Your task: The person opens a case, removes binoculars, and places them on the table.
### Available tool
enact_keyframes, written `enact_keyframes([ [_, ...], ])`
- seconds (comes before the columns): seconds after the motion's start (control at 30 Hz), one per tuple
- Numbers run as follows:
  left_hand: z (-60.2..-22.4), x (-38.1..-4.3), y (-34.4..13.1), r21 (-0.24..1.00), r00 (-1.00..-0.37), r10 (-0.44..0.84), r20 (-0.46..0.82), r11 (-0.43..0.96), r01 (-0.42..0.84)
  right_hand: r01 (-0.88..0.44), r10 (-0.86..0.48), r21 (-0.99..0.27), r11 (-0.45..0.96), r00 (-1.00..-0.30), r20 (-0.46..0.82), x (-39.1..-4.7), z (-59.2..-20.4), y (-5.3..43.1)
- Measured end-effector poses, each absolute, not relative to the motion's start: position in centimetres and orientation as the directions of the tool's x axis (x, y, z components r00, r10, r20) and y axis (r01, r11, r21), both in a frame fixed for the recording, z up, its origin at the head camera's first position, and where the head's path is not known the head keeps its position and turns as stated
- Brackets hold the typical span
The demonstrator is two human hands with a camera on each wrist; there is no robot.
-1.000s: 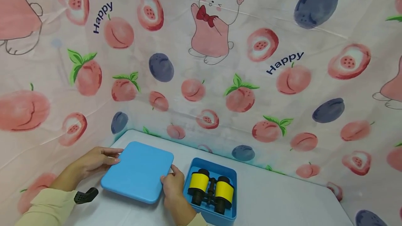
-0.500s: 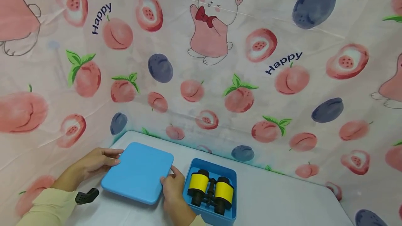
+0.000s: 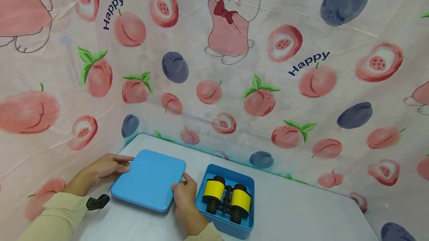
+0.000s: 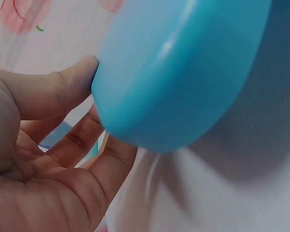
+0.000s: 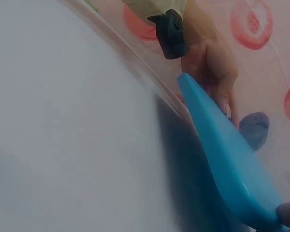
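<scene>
In the head view, a flat blue lid (image 3: 149, 181) with rounded corners is held between both hands on the left of the table. My left hand (image 3: 104, 168) pinches its left edge, thumb on top and fingers beneath, as the left wrist view shows on the lid's rounded corner (image 4: 154, 96). On the opposite edge my right hand (image 3: 186, 198) grips, thumb uppermost. The lid is tilted over the table and casts a shadow. Just right of the right hand stands an uncovered blue box (image 3: 231, 229), with yellow and black binoculars (image 3: 240, 200) lying inside.
The white table (image 3: 301, 211) ends at a fabric backdrop (image 3: 234, 95) printed with peaches and rabbits, which rises behind and at the left side. A black wrist mount (image 3: 97, 202) sticks out from the left sleeve.
The head view has shifted slightly, so everything sits a little differently in it. Both hands keep the same hold on the lid; the box and binoculars stay put.
</scene>
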State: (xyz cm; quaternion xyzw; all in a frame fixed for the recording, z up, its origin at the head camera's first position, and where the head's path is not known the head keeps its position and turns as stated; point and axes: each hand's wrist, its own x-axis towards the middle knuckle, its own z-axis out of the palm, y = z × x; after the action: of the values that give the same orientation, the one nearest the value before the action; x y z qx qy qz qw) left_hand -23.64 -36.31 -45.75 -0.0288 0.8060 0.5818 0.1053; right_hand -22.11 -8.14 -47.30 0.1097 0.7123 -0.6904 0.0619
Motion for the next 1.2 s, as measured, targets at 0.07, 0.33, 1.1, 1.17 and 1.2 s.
enact_keyframes([
  [0.07, -45.8, -23.7, -36.4, 0.933, -0.975, 0.081, -0.205, 0.317, -0.17, 0.24, 0.068, -0.97, 0.033, -0.969, -0.238, -22.2, -47.5, -8.3],
  [0.33, -46.0, -23.8, -36.2, 0.918, -0.97, 0.063, -0.234, 0.344, -0.199, 0.257, 0.069, -0.964, 0.064, -0.965, -0.253, -22.4, -47.6, -8.3],
  [1.1, -45.7, -24.5, -36.0, 0.901, -0.964, 0.041, -0.261, 0.37, -0.228, 0.261, 0.1, -0.949, 0.175, -0.964, -0.246, -23.0, -47.7, -8.1],
  [1.17, -45.7, -24.5, -36.0, 0.903, -0.964, 0.04, -0.265, 0.36, -0.233, 0.255, 0.102, -0.951, 0.174, -0.965, -0.24, -23.1, -47.7, -8.2],
  [1.2, -45.7, -24.5, -36.1, 0.905, -0.964, 0.035, -0.263, 0.357, -0.233, 0.253, 0.1, -0.952, 0.174, -0.966, -0.238, -23.2, -47.7, -8.3],
])
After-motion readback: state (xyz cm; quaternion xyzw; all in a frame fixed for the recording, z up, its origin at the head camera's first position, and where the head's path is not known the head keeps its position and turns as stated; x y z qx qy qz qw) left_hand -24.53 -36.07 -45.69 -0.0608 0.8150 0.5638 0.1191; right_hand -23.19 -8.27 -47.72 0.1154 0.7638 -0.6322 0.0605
